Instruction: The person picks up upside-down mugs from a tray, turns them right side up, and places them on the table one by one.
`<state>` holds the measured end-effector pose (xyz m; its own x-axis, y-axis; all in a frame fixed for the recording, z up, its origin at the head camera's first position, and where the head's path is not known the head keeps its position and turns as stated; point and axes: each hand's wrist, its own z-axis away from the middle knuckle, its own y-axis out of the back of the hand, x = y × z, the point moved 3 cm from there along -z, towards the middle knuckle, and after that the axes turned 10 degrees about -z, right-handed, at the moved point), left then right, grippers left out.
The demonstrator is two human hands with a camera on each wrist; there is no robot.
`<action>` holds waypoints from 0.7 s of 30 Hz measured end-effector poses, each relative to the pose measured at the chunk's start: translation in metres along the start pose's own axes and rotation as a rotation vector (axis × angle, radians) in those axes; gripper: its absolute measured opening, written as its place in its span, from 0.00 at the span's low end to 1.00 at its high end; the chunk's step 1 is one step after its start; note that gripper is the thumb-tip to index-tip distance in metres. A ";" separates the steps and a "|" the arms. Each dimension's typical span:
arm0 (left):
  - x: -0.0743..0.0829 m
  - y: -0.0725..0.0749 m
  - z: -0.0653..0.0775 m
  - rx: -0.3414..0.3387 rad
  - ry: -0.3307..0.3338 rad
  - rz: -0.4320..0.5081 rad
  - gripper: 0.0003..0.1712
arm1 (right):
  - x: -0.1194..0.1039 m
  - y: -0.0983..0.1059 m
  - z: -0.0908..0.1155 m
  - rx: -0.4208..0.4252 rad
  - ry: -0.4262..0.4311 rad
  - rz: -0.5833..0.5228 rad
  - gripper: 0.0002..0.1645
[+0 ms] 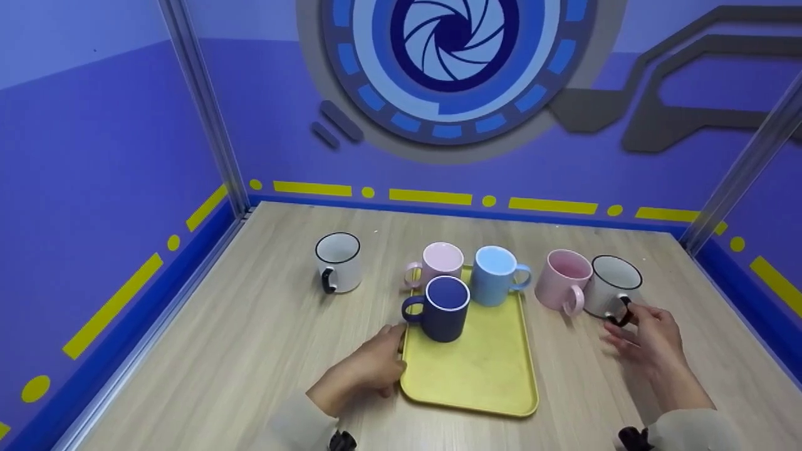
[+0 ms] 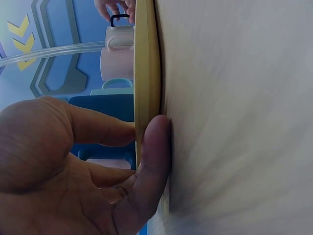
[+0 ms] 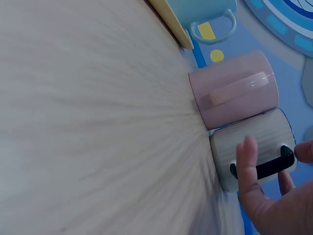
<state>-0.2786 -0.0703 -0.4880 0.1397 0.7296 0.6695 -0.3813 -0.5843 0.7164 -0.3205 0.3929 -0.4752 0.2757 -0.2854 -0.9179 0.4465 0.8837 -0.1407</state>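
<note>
My left hand point(image 1: 374, 362) grips the left rim of a yellow tray point(image 1: 482, 382), with fingers on both sides of the rim in the left wrist view. On the tray stand a dark blue mug point(image 1: 445, 322), a light blue mug point(image 1: 492, 282) and a light pink mug point(image 1: 440, 258). My right hand point(image 1: 656, 335) has its fingers at the black handle of a white mug point(image 1: 608, 288) with a black rim. In the right wrist view the fingers lie around that handle. A pink mug point(image 3: 234, 90) stands against the white mug's left side.
Another white mug point(image 1: 341, 269) with a black rim and handle stands left of the tray on the wooden table point(image 1: 238, 351). Blue-purple panels point(image 1: 269, 113) close in the back and both sides, with metal posts point(image 1: 207, 106) at the corners.
</note>
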 end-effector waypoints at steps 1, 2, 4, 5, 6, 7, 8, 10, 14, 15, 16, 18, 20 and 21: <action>0.000 0.000 0.000 -0.001 0.001 0.006 0.45 | -0.001 0.001 0.001 0.015 0.006 0.007 0.09; 0.000 0.000 0.000 -0.001 0.000 0.008 0.44 | -0.001 0.002 0.003 0.028 0.017 0.020 0.09; 0.000 0.000 0.000 -0.003 0.000 0.017 0.44 | -0.001 0.005 0.007 0.042 0.039 0.037 0.09; 0.000 0.000 0.000 -0.006 0.002 0.022 0.44 | -0.001 0.005 0.009 0.049 0.044 0.036 0.09; 0.000 -0.001 0.000 -0.003 0.003 0.020 0.44 | 0.000 0.006 0.011 0.053 0.046 0.036 0.09; 0.000 -0.001 0.000 -0.001 0.002 0.017 0.44 | 0.000 0.007 0.013 0.057 0.048 0.038 0.08; 0.000 -0.001 0.000 0.000 -0.002 0.010 0.44 | 0.001 0.007 0.015 0.060 0.053 0.042 0.08; 0.000 0.000 -0.001 0.001 -0.003 0.010 0.44 | 0.003 0.008 0.018 0.063 0.055 0.043 0.08; 0.001 0.000 -0.001 0.001 -0.010 0.010 0.43 | 0.007 0.007 0.026 0.049 0.051 0.049 0.08; 0.000 0.000 -0.001 0.001 -0.011 0.015 0.43 | 0.008 0.006 0.028 0.040 0.048 0.046 0.08; 0.000 0.000 -0.001 0.001 -0.013 0.016 0.43 | 0.009 0.006 0.031 0.031 0.046 0.046 0.07; 0.000 0.000 0.000 0.004 -0.021 0.016 0.43 | 0.011 0.004 0.035 0.014 0.042 0.046 0.07; -0.001 0.000 0.000 0.008 -0.029 0.019 0.44 | 0.013 0.002 0.039 -0.001 0.040 0.056 0.07; -0.001 0.000 0.000 0.008 -0.032 0.020 0.43 | 0.014 0.000 0.040 -0.009 0.040 0.064 0.07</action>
<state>-0.2783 -0.0712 -0.4893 0.1613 0.7057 0.6899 -0.3769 -0.6020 0.7039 -0.2820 0.3743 -0.4732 0.2694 -0.2137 -0.9390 0.4217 0.9028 -0.0845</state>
